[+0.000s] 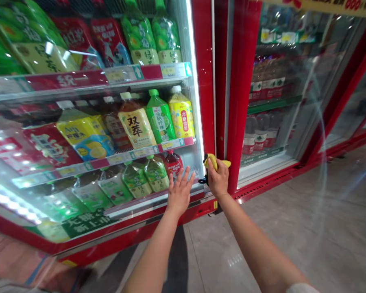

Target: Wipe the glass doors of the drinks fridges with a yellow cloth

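My left hand [179, 194] is spread flat near the lower right part of the glass door of a drink fridge, with nothing in it. My right hand [218, 179] is closed round a yellow cloth [211, 161] at the fridge's red door frame [203, 97]. A black piece shows beside the cloth. Behind the glass, a red-labelled bottle [173, 162] stands just above my left fingertips. On the shelf above are a yellow bottle [182, 114] and a green bottle [160, 118].
A second red-framed fridge [242, 93] with water bottles [260, 132] stands to the right. Grey floor tiles [280, 236] lie below. A pink-brown box [15, 260] is on the floor at the lower left.
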### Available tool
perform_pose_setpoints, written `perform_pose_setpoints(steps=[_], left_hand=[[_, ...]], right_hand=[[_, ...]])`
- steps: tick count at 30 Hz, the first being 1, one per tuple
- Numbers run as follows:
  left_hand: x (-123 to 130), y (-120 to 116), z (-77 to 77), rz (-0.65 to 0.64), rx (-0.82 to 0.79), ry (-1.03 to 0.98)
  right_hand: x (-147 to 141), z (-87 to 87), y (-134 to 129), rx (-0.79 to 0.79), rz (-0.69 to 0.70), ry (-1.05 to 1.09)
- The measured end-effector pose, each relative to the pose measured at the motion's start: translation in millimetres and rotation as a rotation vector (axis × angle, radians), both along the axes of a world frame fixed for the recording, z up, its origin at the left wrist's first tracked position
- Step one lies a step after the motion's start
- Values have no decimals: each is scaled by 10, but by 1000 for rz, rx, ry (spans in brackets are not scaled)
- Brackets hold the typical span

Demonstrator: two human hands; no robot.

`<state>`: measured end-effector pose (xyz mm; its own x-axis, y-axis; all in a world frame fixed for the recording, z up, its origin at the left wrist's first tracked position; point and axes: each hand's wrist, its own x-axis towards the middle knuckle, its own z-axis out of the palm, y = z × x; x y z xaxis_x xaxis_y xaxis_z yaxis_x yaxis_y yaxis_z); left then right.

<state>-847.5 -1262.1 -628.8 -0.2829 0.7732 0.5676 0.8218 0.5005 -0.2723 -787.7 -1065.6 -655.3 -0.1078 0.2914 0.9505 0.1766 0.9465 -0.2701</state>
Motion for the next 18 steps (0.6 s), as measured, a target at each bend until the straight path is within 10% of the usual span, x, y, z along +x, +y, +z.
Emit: perform_pose_setpoints(steps=[3,10,18], left_hand=[[-58,-185,-14,12,-7,26],[-264,-511,100,-26,-27,98],[-332,-697,189,43,92,87]], right_hand=[[26,-97,-60,12,-100,-57],[-98,602,78,-37,-15,31],[-90,408,-94,-117,96,94]])
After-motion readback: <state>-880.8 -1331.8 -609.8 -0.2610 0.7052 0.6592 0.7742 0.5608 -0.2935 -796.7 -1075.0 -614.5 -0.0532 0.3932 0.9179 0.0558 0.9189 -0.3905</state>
